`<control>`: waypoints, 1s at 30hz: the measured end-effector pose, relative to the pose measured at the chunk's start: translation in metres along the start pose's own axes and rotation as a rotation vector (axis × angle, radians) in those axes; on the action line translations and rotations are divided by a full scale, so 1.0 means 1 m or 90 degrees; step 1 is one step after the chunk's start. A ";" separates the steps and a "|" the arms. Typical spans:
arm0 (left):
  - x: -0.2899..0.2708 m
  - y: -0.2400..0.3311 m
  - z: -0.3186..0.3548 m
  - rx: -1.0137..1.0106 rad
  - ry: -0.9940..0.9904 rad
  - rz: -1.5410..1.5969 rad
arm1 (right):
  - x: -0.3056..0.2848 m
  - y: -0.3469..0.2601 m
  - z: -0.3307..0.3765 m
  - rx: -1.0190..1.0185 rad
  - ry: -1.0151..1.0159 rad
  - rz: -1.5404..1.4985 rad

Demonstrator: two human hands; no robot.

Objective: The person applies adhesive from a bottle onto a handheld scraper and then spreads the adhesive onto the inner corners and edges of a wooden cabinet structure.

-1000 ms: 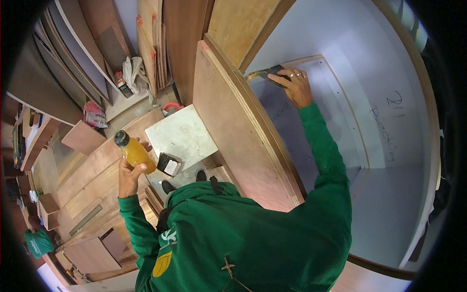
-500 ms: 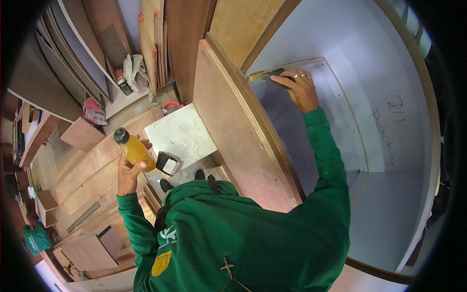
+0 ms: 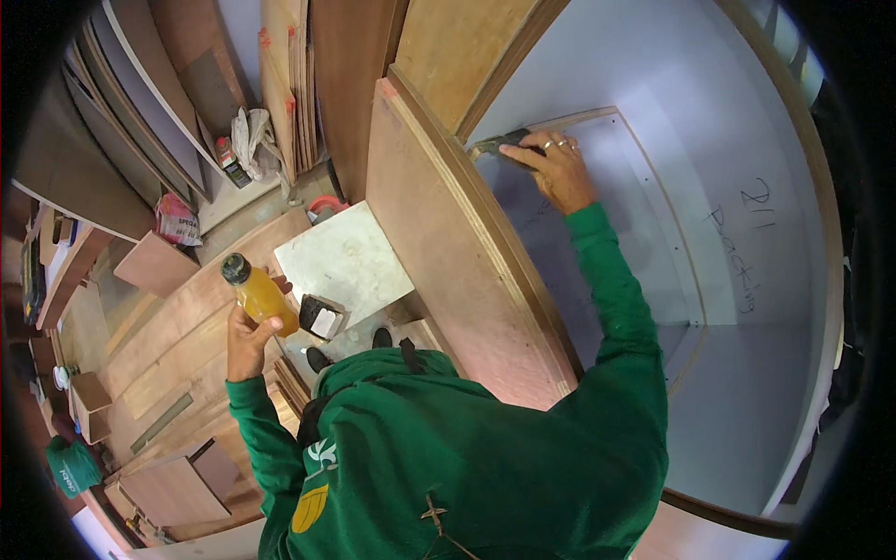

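Observation:
My left hand (image 3: 248,343) is wrapped round a clear bottle (image 3: 263,297) of yellow-orange liquid with a dark cap, held tilted in the air above the floor. At the right, my right hand (image 3: 560,175) reaches into a pale-lined wooden cabinet (image 3: 765,373). Its fingers press a dark, flat pad (image 3: 504,142) against the thin edge of a panel inside, close to the cabinet's front frame. I cannot make out just what kind of pad it is. A ring shows on one finger.
A plywood panel (image 3: 448,233) stands between my body and the cabinet. Below are a white board (image 3: 345,257) and a small dark open box (image 3: 319,317) with a white block. Sheets of board (image 3: 191,65) lean at the back left. Another person's green sleeve (image 3: 73,465) shows at far left.
My right hand has slid slightly left with the pad, toward the cabinet's front frame. The bottle in my left hand has dipped a little. The whole view has shifted slightly.

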State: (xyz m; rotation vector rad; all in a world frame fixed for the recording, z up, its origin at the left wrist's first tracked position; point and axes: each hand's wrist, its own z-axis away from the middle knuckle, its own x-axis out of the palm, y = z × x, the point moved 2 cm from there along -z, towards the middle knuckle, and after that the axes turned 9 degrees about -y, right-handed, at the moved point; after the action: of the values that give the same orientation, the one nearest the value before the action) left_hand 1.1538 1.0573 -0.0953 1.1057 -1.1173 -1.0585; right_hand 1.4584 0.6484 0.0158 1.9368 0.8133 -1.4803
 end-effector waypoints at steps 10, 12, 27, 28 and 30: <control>0.000 -0.005 -0.001 -0.006 -0.019 0.047 | 0.013 0.039 0.019 0.020 0.120 0.059; 0.002 -0.002 -0.004 -0.019 -0.032 0.004 | 0.033 0.035 0.018 0.011 0.158 0.107; 0.008 0.008 -0.005 0.008 -0.062 0.039 | 0.009 0.037 0.011 0.014 0.016 0.022; 0.008 0.009 -0.006 0.009 -0.060 0.041 | 0.005 0.041 0.012 -0.005 0.025 0.024; 0.008 0.010 -0.008 0.012 -0.055 0.044 | -0.007 0.048 0.014 -0.041 0.043 0.028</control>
State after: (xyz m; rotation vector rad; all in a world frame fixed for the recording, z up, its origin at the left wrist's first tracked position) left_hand 1.1631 1.0515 -0.0849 1.0377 -1.2284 -1.0521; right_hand 1.4842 0.6061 0.0228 1.9531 0.8332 -1.3529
